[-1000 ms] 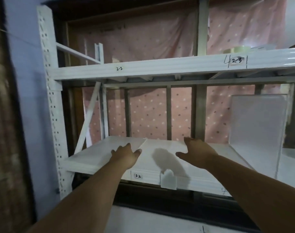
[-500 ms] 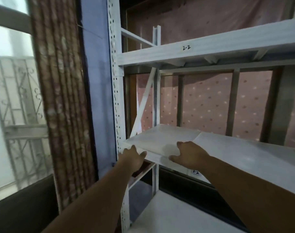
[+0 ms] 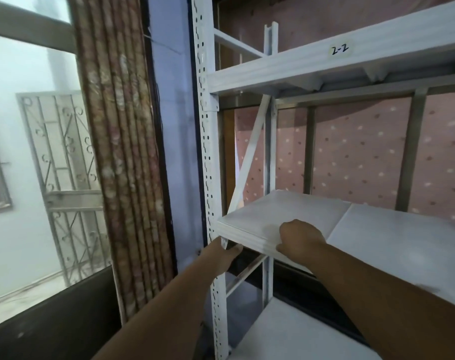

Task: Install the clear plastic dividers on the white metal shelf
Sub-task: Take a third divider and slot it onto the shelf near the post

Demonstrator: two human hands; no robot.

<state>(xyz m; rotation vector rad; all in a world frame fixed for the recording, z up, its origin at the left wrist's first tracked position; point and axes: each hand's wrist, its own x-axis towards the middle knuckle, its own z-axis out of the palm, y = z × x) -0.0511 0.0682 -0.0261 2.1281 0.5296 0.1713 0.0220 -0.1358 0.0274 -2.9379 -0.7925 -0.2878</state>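
Shelf: the white metal shelf runs from its left end at the perforated white upright post away to the right; its front edge slants down toward me on the right; the tier above carries a handwritten label reading 2-2.

Left hand: at the shelf's front left corner, beside the post; my thumb lies along the underside of the front edge; the fingers are hidden, so I cannot tell whether this grip is closed on anything.

Right hand: on the front edge just right of that corner; fingers curled down over the top of a pale sheet-like layer lying flat there, thumb at the edge below; pressed together on that edge, as far as I can see.

Dividers: no upright clear plastic divider shows in view; whether the flat layer under my right hand is one, I cannot tell.

Key relation: both hands sit at the left front corner, the right nearer the flat layer; its long axis seems to run front to back, so I judge any lift starts from the front edge.
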